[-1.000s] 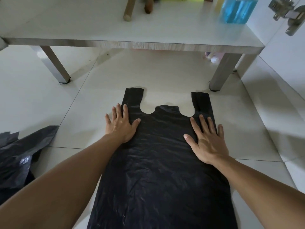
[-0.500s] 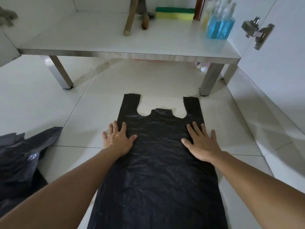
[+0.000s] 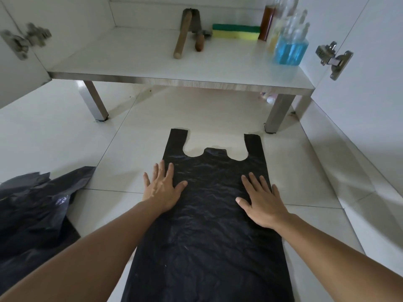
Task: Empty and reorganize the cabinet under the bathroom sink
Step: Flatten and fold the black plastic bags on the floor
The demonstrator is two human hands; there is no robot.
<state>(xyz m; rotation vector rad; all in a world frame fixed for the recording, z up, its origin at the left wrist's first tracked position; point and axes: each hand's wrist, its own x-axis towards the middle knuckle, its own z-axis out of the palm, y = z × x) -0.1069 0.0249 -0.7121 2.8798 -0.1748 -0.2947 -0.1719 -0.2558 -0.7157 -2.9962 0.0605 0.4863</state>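
i see the black plastic bag (image 3: 209, 214) lying flat on the floor tiles (image 3: 135, 136), in front of the open cabinet shelf (image 3: 152, 62). its long axis runs away from me toward the cabinet, with the 2 handles at the far end. my left hand (image 3: 162, 190) is open and flat, palm down on the left edge of the bag. my right hand (image 3: 263, 203) is also open and flat, on the right edge. both hands are on the upper half, at nearly equal reach, the left a little further. i judge the next fold would go along this long axis, so either hand can start it.
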